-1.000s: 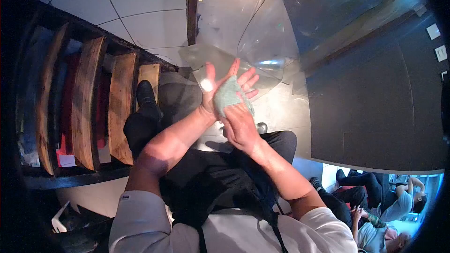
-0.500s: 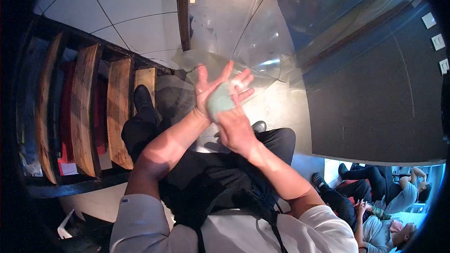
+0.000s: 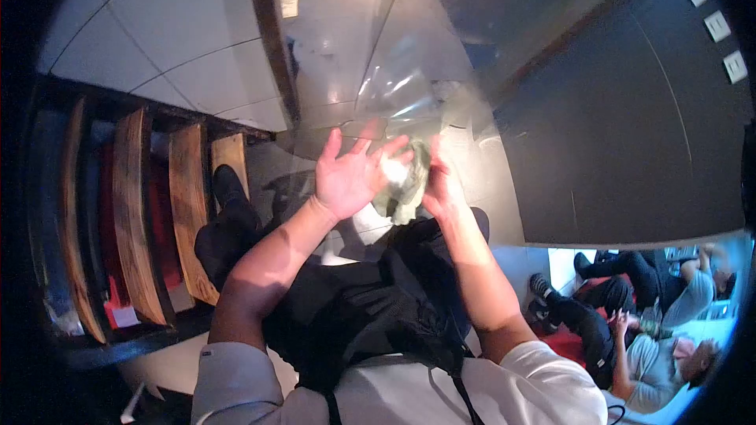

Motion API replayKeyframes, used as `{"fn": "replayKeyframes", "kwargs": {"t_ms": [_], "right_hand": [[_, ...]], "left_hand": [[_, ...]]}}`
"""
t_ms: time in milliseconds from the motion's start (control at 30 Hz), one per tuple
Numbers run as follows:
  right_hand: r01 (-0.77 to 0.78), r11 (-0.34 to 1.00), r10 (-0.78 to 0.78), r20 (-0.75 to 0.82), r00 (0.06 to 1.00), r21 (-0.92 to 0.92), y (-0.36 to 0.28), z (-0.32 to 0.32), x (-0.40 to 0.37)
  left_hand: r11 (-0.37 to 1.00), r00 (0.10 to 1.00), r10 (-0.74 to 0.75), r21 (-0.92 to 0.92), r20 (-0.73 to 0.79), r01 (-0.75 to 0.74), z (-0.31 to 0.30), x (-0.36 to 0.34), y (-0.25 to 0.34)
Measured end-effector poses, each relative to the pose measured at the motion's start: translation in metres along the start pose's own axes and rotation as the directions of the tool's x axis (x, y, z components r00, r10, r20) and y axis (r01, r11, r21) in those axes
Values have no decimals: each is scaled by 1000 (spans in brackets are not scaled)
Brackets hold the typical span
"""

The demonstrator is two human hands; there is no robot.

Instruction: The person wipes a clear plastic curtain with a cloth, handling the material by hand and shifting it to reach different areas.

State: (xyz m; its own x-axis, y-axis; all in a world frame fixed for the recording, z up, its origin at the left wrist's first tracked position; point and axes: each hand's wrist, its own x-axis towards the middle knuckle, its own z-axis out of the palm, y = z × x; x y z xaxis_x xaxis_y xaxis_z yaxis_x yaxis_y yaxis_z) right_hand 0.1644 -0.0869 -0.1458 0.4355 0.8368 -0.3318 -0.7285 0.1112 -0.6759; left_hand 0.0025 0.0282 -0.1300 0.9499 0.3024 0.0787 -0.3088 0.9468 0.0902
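Observation:
My left hand point(image 3: 346, 177) is raised in front of me with the palm showing and the fingers spread. Its fingertips are close to a crumpled pale green cloth point(image 3: 417, 181), which hangs down from my right hand point(image 3: 442, 182). The right fingers are pressed together at the cloth's edge, partly hidden and washed out by bright light. Just beyond both hands is a clear plastic sheet point(image 3: 402, 98) with shiny creases.
Wooden stair treads point(image 3: 132, 212) on a dark frame rise at my left, one foot resting on a tread. A dark panel point(image 3: 606, 142) with white switches point(image 3: 717, 26) stands on the right. Seated people point(image 3: 657, 354) are at the lower right. Light tiles point(image 3: 181, 31) cover the upper left.
My hands have moved apart. The green cloth, pressed against the left palm before, now hangs from my right hand, which has moved right. The view has shifted slightly.

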Motion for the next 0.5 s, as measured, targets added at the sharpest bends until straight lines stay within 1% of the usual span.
{"fn": "replayKeyframes", "kwargs": {"t_ms": [33, 100, 133, 200, 233, 267, 300, 333, 367, 433, 500], "right_hand": [[18, 971, -38, -83, 996, -237, 2, -3, 13], [-139, 953, 112, -113, 987, -269, -2, 2, 25], [-142, 929, 101, -137, 985, -341, 0, 5, 24], [-41, 853, -53, -164, 985, -521, 14, -7, 23], [-8, 796, -117, -167, 979, -605, 23, -17, 27], [-45, 799, -93, -198, 976, -600, 24, -33, 32], [-84, 802, -67, -228, 971, -591, 21, -50, 33], [-131, 839, -19, -268, 963, -529, 16, -62, 34], [-77, 797, -102, -260, 960, -600, 19, -84, 40], [-78, 623, -211, -264, 941, -778, 10, -82, 32], [-43, 296, -315, -140, 939, -954, 5, -61, 24]], "left_hand": [[994, 998, -17, 105, -67, 24, -4, 0, -5], [947, 982, -20, 311, -186, 78, -14, 0, -8], [913, 951, -20, 382, -308, 143, -15, -1, -8], [744, 861, -153, 517, -486, 424, -24, -2, 8], [634, 790, -186, 543, -584, 551, -29, -7, 16], [368, 770, -199, 682, -606, 632, -29, -11, 24], [64, 745, -201, 750, -636, 658, -25, -15, 33], [-5, 774, -227, 795, -591, 606, -18, -18, 40], [38, 803, -183, 812, -568, 583, -9, -17, 48], [333, 852, -55, 795, -520, 507, -8, -11, 61], [417, 831, 136, 792, -539, 445, -21, 0, 55]]}}
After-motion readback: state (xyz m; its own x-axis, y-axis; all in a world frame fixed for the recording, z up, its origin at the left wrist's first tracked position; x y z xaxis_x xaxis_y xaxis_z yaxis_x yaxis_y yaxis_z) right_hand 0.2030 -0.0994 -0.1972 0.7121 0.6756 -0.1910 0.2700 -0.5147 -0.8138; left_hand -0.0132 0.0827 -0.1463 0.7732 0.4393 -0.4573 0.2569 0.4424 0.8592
